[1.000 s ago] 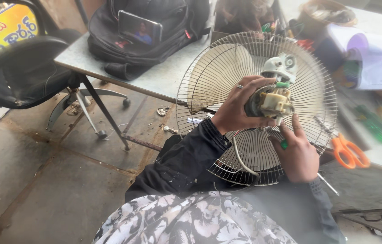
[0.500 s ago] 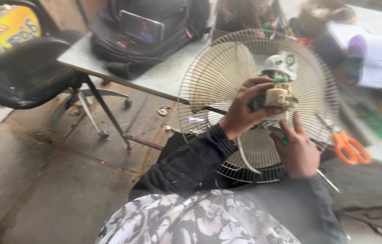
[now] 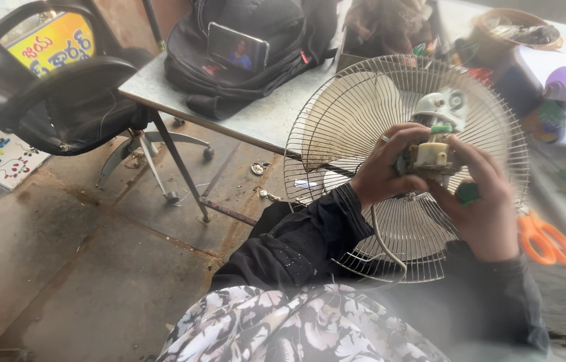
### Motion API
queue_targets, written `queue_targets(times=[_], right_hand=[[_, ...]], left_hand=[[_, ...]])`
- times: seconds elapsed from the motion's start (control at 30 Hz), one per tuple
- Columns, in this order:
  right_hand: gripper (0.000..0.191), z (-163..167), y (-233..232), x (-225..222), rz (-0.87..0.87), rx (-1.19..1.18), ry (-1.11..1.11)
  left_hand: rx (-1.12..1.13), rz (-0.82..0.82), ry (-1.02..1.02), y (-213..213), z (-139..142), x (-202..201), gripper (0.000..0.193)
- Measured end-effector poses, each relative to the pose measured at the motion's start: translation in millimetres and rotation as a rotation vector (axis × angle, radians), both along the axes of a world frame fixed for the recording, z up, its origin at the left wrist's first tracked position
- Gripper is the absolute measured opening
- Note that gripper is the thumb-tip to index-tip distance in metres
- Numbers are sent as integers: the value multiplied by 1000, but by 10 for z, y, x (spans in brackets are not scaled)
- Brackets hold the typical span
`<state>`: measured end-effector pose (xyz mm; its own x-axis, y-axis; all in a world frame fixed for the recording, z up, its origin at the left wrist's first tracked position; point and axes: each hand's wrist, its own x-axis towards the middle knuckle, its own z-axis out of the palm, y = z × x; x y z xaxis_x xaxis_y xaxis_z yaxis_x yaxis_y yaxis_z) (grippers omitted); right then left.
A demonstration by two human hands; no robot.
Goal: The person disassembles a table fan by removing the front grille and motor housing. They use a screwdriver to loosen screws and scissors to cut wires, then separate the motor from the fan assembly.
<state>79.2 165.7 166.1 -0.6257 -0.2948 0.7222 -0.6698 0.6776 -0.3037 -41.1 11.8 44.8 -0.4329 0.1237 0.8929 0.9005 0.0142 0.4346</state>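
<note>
Head view: left hand (image 3: pixel 387 171) and right hand (image 3: pixel 480 208) both curl their fingers (image 3: pixel 460 144) closed around a small fan motor (image 3: pixel 430 157), gripped between them; behind the fingers stands a round wire fan guard (image 3: pixel 343 134), orange scissors (image 3: pixel 547 238) just right on the desk (image 3: pixel 256 117)

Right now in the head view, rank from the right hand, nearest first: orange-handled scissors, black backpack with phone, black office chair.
Measured from the right hand:
1. Orange-handled scissors, just to its right on the table.
2. Black backpack with a phone propped on it, upper left, on the grey table.
3. Black office chair, far left on the floor.
</note>
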Motion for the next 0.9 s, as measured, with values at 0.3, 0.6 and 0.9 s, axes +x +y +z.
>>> queue_targets(times=[0.3,0.6,0.9], right_hand=[[43,-126,56,-201,-37,-151,14],[36,-97,424,-674,-55,-340,169],[23,-230,1415,-696,39,-911,-141]], left_hand=[[15,-56,62,39,221,-56,110],[0,-32,-16,148,270,-359,96],[-51,-8,-125,104,279,-332,92]])
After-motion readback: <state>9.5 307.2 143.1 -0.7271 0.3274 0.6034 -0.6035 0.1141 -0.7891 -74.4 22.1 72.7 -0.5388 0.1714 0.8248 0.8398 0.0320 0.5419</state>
